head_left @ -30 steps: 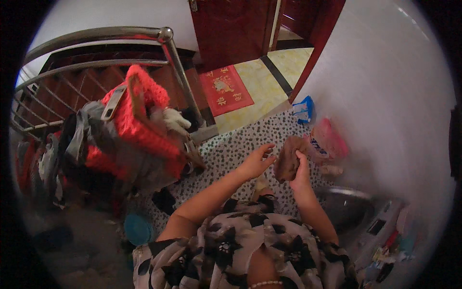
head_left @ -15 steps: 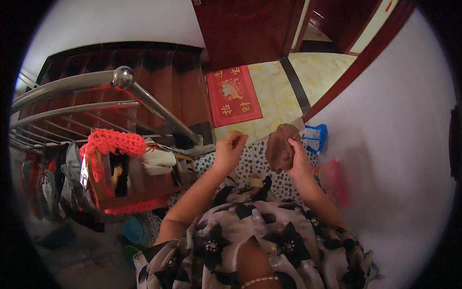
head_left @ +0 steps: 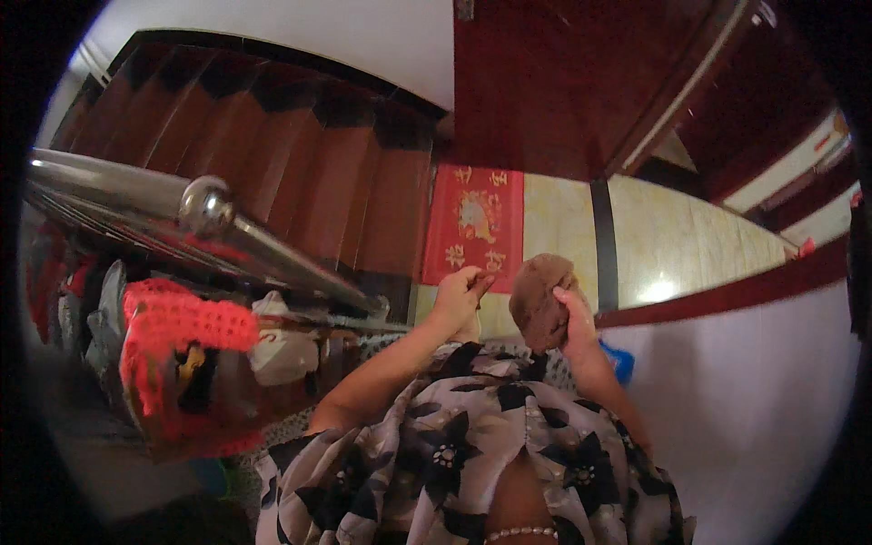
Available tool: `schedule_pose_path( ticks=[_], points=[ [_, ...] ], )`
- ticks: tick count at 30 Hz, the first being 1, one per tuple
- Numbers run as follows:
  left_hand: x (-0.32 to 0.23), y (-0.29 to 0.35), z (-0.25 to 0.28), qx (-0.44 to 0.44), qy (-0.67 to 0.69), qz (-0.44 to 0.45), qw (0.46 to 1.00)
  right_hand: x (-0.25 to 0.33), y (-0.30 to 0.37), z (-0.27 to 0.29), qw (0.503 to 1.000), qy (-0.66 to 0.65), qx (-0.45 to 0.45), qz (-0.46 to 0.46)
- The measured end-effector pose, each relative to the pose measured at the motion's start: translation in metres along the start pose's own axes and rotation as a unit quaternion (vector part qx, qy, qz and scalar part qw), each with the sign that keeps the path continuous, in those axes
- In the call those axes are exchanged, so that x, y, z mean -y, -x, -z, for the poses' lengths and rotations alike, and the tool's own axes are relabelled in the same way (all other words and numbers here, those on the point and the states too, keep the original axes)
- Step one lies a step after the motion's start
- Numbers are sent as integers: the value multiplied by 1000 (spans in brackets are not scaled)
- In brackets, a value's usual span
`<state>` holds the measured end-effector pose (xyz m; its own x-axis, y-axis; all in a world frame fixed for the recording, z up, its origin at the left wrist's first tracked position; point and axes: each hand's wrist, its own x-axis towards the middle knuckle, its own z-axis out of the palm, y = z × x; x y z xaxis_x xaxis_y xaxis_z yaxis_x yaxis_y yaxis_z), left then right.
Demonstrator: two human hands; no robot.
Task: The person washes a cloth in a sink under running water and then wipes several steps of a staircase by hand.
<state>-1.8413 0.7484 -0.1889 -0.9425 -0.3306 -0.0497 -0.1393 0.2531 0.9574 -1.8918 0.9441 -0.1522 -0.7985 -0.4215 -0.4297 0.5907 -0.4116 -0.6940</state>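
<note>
My right hand [head_left: 574, 320] grips a soft, rounded brown bundle [head_left: 540, 304], thumb on its near face. Its exact kind does not show; it looks like cloth or yarn. To the left of it, my left hand [head_left: 461, 300] is closed in a pinch, fingertips toward the bundle but apart from it. Whatever those fingers hold, if anything, is too small to make out. Both hands are raised in front of my flower-patterned top [head_left: 490, 418]. Beyond them lies a red floor mat [head_left: 474, 222] with yellow figures.
Brown stairs [head_left: 300, 173] rise at the left behind a metal handrail [head_left: 282, 259]. A bright coral knitted piece [head_left: 186, 318] and a pale cloth [head_left: 283, 350] lie near the railing. Dark red doors [head_left: 545, 100] stand ahead. A blue object [head_left: 618, 363] sits by the right wall [head_left: 727, 391].
The view has turned, bringing more of the doorway and stairs into sight. The brown bundle stays in my right hand, and my left hand stays pinched beside it.
</note>
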Motion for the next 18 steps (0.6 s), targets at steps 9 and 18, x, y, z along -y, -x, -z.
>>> schedule_pose_path(
  ticks=[9, 18],
  points=[
    [58, -155, 14, -56, 73, 69, 993, 35, -205, -33, 991, 43, 70, -110],
    [13, -231, 35, 22, 617, 149, 772, 95, -315, -107, 914, -46, 295, -274]
  ],
)
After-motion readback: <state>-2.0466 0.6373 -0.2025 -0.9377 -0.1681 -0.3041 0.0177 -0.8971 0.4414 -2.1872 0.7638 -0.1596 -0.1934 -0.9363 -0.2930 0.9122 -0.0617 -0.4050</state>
